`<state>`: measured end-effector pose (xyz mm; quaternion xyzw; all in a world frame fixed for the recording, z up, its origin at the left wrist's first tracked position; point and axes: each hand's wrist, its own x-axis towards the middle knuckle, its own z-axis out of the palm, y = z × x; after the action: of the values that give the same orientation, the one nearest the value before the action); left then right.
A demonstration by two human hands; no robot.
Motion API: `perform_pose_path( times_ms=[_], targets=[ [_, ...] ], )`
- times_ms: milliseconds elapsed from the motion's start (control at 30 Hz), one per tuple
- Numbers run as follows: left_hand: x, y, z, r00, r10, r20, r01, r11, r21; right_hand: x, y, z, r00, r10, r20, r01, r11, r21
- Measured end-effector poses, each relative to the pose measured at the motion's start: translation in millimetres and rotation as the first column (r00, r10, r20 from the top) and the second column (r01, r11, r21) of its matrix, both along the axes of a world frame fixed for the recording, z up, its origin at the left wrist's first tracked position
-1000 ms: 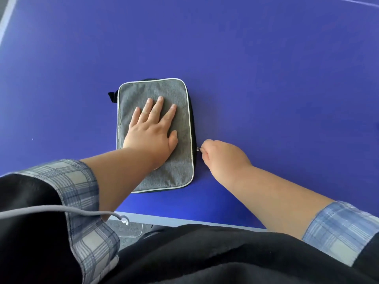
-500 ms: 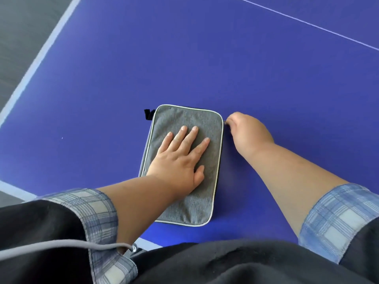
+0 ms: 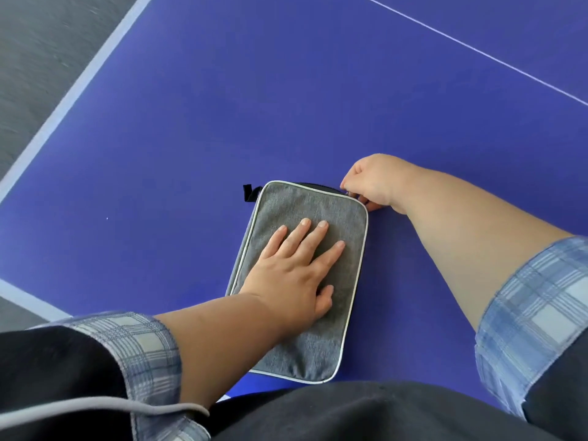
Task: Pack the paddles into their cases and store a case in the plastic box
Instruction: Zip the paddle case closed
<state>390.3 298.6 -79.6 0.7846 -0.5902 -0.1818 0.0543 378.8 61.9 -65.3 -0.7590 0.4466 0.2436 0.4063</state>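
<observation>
A grey fabric paddle case [image 3: 343, 224] with white piping lies flat on the blue table [image 3: 286, 106], near its front edge. My left hand [image 3: 292, 272] presses flat on the middle of the case, fingers straight and spread. My right hand [image 3: 372, 183] pinches the zipper pull at the case's far right corner. A black loop tab [image 3: 248, 192] sticks out at the far left corner. No paddle and no plastic box are in view.
The table's white edge line [image 3: 79, 81] runs diagonally at the left, with grey floor [image 3: 31, 58] beyond it. A thin white centre line [image 3: 477, 49] crosses the far right. A grey cord [image 3: 95, 412] hangs over my dark clothing at the bottom left.
My right hand has drawn the zipper pull along the case's right side and round to the far right corner. My left hand has stayed pressed on the case. The view has shifted.
</observation>
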Motion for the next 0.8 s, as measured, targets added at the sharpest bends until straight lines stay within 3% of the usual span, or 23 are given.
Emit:
perform_pose_path(
  times_ms=[133,200,233,300,333,367,433,500,600,800],
  targets=[
    [38,-16,14,0.987,0.107,-0.123,-0.122,0.984,-0.129,-3,5,6,0.999,-0.037,0.012,0.038,0.996,-0.085],
    [57,-31,18,0.958,0.232,-0.170,-0.249,0.964,-0.089,-10,17,12,0.959,-0.192,0.206,0.237,0.945,-0.223],
    [66,-43,18,0.947,0.276,-0.166,-0.290,0.955,-0.063,-16,32,17,0.897,-0.240,0.372,0.361,0.882,-0.302],
    [85,-72,17,0.934,0.315,-0.170,-0.313,0.949,0.039,-29,79,21,0.778,-0.119,0.616,0.443,0.799,-0.406],
    [97,-87,16,0.928,0.325,-0.182,-0.312,0.945,0.099,-33,106,21,0.778,-0.009,0.628,0.378,0.805,-0.457],
    [109,-102,15,0.927,0.325,-0.188,-0.298,0.941,0.158,-37,131,18,0.819,0.081,0.568,0.259,0.831,-0.492],
    [127,-125,14,0.955,0.233,-0.185,-0.183,0.950,0.255,-43,164,8,0.929,0.213,0.303,-0.040,0.870,-0.491],
    [131,-139,13,0.980,0.019,-0.198,0.044,0.950,0.310,-52,174,-6,0.935,0.349,0.066,-0.278,0.833,-0.479],
    [123,-155,9,0.947,-0.256,-0.195,0.311,0.882,0.355,-56,174,-13,0.903,0.429,0.030,-0.350,0.774,-0.528],
    [117,-171,8,0.824,-0.565,-0.054,0.543,0.758,0.362,-54,173,-17,0.906,0.423,-0.027,-0.375,0.771,-0.514]
  ],
)
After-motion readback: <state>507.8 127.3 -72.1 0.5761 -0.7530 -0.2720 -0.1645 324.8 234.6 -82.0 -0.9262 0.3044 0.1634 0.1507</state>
